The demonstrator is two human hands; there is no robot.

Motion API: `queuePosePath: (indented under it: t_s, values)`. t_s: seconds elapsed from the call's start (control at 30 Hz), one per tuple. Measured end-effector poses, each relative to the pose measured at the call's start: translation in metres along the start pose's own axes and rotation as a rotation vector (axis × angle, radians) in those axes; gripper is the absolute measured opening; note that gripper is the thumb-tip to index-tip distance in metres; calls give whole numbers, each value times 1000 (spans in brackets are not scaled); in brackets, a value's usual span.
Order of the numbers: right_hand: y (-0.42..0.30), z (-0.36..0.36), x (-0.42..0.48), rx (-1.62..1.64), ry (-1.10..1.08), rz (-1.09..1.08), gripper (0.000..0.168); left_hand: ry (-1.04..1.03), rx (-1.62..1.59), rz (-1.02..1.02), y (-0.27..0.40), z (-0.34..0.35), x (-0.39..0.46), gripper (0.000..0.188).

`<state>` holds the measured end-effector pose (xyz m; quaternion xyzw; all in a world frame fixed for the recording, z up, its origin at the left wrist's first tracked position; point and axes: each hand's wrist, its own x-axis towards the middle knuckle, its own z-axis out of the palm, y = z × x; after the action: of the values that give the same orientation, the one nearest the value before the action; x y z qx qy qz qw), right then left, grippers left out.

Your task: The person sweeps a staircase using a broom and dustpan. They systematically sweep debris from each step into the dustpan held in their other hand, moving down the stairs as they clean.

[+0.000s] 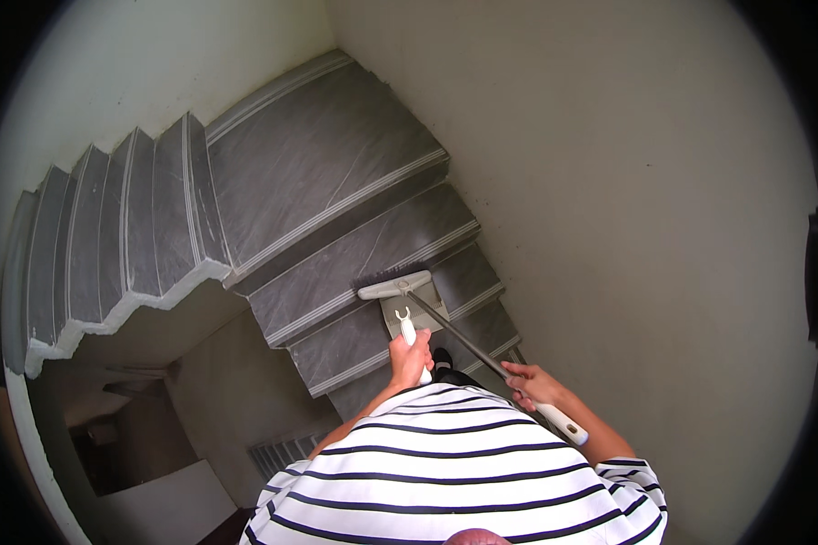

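Observation:
My left hand (411, 357) grips the white handle (407, 330) of a dustpan, its forked clip end sticking up past my fingers. Below, the pale dustpan pan (416, 315) with a toothed comb edge is partly hidden by the broom head and my hand. In my right hand (532, 385) is the grey pole (460, 335) of a broom, held just above its white grip (564, 424). The white broom head (395, 285) with dark bristles (385, 273) lies across the front of the pan, at the edge of a grey stair tread (368, 266).
Grey tiled steps with white nosing strips meet a landing (313, 163), and another flight (129, 211) runs off to the left. A plain wall (620, 204) borders the right side. At left, the stairwell (211, 381) drops past the steps' open edge. My dark shoe (442, 357) shows below my hands.

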<state>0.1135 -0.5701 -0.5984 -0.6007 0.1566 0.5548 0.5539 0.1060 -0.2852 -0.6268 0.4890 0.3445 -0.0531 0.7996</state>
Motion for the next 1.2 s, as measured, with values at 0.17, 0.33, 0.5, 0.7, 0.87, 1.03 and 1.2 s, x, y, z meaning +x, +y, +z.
queuePosePath:
  t_s: [0.17,0.33,0.5,0.7,0.87,1.03,1.2]
  values:
    - [-32,-1,-8,-274,47,-149,61,-26,-64,-12,-4,13,8,19]
    - [-95,-29,95,-321,57,-263,61,-101,58,6,-23,22,6,20]
    - [-127,-72,170,-120,54,-208,62,-91,71,8,-27,14,8,24]
    - [-73,-76,159,103,69,-139,63,-73,11,-20,-28,15,2,19]
    - [-22,-52,125,264,147,-79,61,-71,-67,18,-30,32,13,22]
    - [28,-26,71,319,111,-26,58,-110,-124,62,-23,55,19,22]
    - [22,-5,-3,232,24,-17,53,-76,-172,21,-16,64,26,31]
